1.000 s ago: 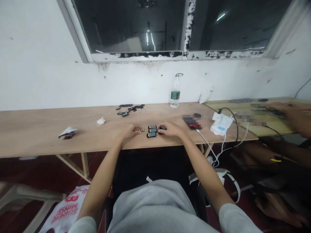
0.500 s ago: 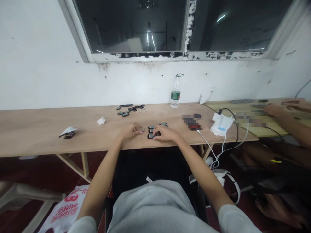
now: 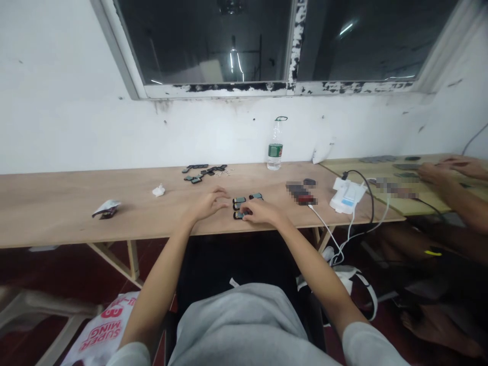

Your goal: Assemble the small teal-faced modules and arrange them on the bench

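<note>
Clock reference: 12 o'clock points at the wall, taken from the device group.

Left hand: the left hand (image 3: 209, 204) lies at 9 o'clock, palm down on the tabletop (image 3: 76, 218), fingers loosely spread and arched, nothing visible in its grip.

Right hand: the right hand (image 3: 263, 212) lies at 4 o'clock, fingers reaching over the near device; contact is visible, but whether it is gripped cannot be told.

Devices: three small black devices with coloured screens sit between the hands. The near device (image 3: 239, 215) is partly under the right fingers. The left rear device (image 3: 239, 200) is just behind it, nearly touching. The right rear device (image 3: 255, 195) is just beside that one, clear of both hands.

Further items: a scattered pile of black parts (image 3: 202, 172) lies at 11 o'clock near the wall. A crumpled tissue (image 3: 158, 190) and a torn wrapper (image 3: 107, 208) lie at 9 o'clock, well apart from the left hand.

Right side: a plastic water bottle (image 3: 275, 150) stands at 1 o'clock. A blurred phone (image 3: 301, 195) and a white charger (image 3: 347, 195) with cables lie at 3 o'clock.

Nearby worker: a co-worker's hands (image 3: 434, 174) work at a separate lighter board (image 3: 381, 203), far right.
</note>
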A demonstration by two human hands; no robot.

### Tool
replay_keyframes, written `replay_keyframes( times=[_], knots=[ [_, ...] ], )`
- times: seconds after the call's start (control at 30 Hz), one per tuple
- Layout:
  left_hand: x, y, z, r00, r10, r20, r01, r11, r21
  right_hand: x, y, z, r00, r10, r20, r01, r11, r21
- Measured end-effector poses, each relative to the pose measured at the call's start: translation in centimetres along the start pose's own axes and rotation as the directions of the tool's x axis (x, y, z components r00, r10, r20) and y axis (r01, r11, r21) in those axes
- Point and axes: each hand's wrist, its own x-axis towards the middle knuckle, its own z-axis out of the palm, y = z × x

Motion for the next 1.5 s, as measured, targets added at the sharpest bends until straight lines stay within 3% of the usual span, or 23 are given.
replay_keyframes(
  times=[0.17,0.33,0.57,0.73,1.2,1.5],
  knots=[
    [0.0,2.4,-0.2,0.997,0.069,0.036,-0.069,0.998,0.001,0.2,0.1,-0.1,1.0,0.008,0.0,-0.008,1.0,0.026],
    [0.2,3.6,0.4,0.99,0.119,0.071,-0.117,0.993,-0.026,0.3,0.2,-0.3,0.997,-0.012,-0.075,0.025,0.983,0.183],
    [0.1,3.5,0.6,0.989,0.147,-0.006,-0.147,0.986,-0.073,0.8,1.0,0.0,0.952,0.089,-0.292,0.069,0.87,0.488],
    [-0.1,3.2,0.9,0.969,0.202,-0.142,-0.21,0.977,-0.042,0.9,0.5,-0.6,0.933,0.178,-0.314,0.077,0.752,0.655],
    [-0.5,2.6,1.2,0.968,0.206,-0.14,-0.201,0.978,0.053,0.2,-0.6,-1.4,0.922,0.214,-0.322,0.07,0.727,0.683],
    [-0.3,2.6,1.0,0.913,0.355,-0.2,-0.346,0.935,0.076,0.5,0.1,-0.8,0.922,0.23,-0.311,0.109,0.617,0.779]
  ],
)
